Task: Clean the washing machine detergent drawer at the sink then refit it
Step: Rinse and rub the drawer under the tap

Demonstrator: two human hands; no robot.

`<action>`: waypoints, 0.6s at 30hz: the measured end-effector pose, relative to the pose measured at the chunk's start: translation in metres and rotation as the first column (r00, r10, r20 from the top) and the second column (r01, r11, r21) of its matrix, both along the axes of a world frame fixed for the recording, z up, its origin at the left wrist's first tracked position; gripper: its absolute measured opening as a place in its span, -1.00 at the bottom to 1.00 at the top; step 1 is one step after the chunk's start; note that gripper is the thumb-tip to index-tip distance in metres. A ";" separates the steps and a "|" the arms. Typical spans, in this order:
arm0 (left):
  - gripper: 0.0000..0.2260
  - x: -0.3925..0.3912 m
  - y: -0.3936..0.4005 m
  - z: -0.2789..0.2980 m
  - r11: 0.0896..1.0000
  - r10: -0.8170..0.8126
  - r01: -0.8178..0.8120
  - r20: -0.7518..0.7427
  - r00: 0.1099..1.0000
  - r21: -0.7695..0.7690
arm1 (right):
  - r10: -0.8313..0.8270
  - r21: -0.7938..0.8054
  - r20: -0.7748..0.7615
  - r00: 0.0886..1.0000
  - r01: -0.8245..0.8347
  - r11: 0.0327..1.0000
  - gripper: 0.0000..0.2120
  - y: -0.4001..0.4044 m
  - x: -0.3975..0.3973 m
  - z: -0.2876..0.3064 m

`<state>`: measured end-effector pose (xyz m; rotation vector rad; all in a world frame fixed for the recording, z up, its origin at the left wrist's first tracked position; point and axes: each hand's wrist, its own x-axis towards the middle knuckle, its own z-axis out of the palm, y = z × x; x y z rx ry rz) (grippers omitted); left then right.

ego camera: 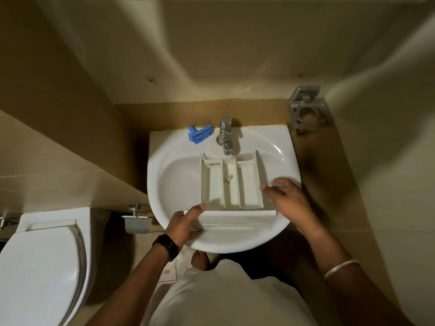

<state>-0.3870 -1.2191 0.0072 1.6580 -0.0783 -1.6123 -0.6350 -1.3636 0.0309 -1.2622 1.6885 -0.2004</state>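
Observation:
The white detergent drawer (231,184) lies in the white sink (179,170), its compartments facing up and its front panel toward me. My left hand (186,223) grips the left end of the front panel, thumb on top. My right hand (287,195) hovers with relaxed, spread fingers just right of the drawer, over the sink's right rim; I cannot tell if it touches the drawer. The chrome tap (226,135) stands above the drawer's far end, with no water visible. A blue plastic insert (200,135) lies on the sink's back ledge left of the tap.
A toilet (40,262) with its lid down stands at the lower left. A metal paper holder (136,222) is fixed to the wall between toilet and sink. A metal toothbrush holder (308,111) juts from the wall at the upper right. Tiled walls close in on both sides.

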 end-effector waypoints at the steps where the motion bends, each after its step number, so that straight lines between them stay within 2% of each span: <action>1: -0.50 0.001 -0.001 -0.003 1.000 -0.002 0.002 -0.018 1.000 -0.009 | -0.009 0.080 0.037 0.999 0.006 0.997 -0.24 -0.002 -0.002 0.004; 3: -0.58 0.001 -0.002 -0.010 1.000 -0.007 0.005 -0.064 0.998 -0.030 | -0.025 0.235 0.128 0.991 -0.005 0.972 -0.31 -0.002 -0.002 0.011; 6: -0.58 -0.003 -0.003 -0.015 0.995 -0.093 0.089 -0.115 0.989 -0.037 | -0.063 0.355 0.247 0.967 -0.030 0.934 -0.68 0.001 -0.002 0.012; 8: -0.55 -0.003 -0.004 -0.016 0.986 -0.167 0.165 -0.120 0.979 -0.033 | -0.088 0.285 0.238 0.967 0.017 0.958 -0.81 0.005 0.000 0.007; 10: -0.50 0.000 -0.009 -0.009 0.967 -0.253 0.252 -0.072 0.965 -0.024 | -0.123 0.194 0.255 0.959 0.074 0.978 -0.84 0.006 0.000 0.003; 12: -0.36 0.007 -0.018 0.002 0.925 -0.378 0.380 0.077 0.922 -0.010 | -0.139 0.159 0.275 0.951 0.098 0.982 -0.83 0.006 -0.002 -0.001; 14: -0.41 0.016 -0.032 0.013 0.878 -0.463 0.477 0.340 0.819 0.046 | -0.143 0.145 0.276 0.950 0.106 0.984 -0.79 0.008 -0.003 -0.005; 16: -0.57 0.026 -0.054 0.019 0.868 -0.425 0.491 0.613 0.666 0.069 | -0.157 0.146 0.280 0.947 0.120 0.982 -0.78 0.011 -0.002 -0.007; 18: -0.63 0.034 -0.081 0.029 0.838 -0.343 0.546 0.791 0.507 0.013 | -0.190 0.159 0.305 0.933 0.147 0.976 -0.79 0.014 -0.001 -0.007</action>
